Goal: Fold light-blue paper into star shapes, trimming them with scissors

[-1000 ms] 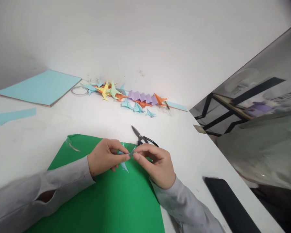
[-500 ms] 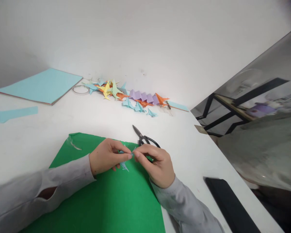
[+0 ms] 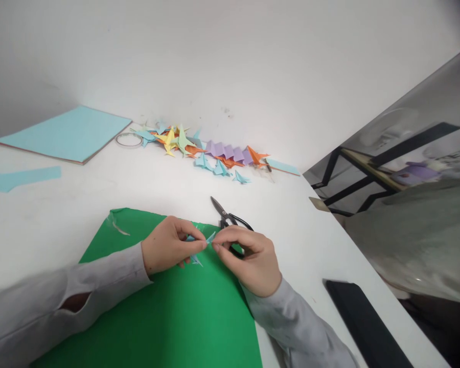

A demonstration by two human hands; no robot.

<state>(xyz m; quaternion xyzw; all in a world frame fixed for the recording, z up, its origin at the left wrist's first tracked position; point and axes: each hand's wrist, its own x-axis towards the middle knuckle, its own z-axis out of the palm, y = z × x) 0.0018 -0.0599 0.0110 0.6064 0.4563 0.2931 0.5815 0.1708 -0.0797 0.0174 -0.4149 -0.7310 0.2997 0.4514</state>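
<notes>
A small light-blue folded paper crane (image 3: pixel 195 260) is pinched between the thumb and index finger of my left hand (image 3: pixel 172 241). One pointed tip of it sticks out past the fingertips, and another part hangs below them. The left fingers cover its middle. Just right of that tip, my right hand (image 3: pixel 249 255) is closed in a pinch. Whether anything thin is between its fingertips is too small to make out. Both hands are above a green sheet (image 3: pixel 168 317). Black-handled scissors (image 3: pixel 224 214) lie beyond the right hand, which partly hides their handles.
Several folded paper cranes (image 3: pixel 182 140) and a purple pleated paper strip (image 3: pixel 228 151) lie along the wall. At the left are a stack of blue paper (image 3: pixel 71 135), a ring of wire or tape (image 3: pixel 129 140) and a blue strip (image 3: pixel 26 177). A black flat object (image 3: pixel 362 317) lies right.
My right fingertips have drawn slightly right, away from the left ones. More of the crane's pointed tip now shows between the hands. The left hand has barely moved.
</notes>
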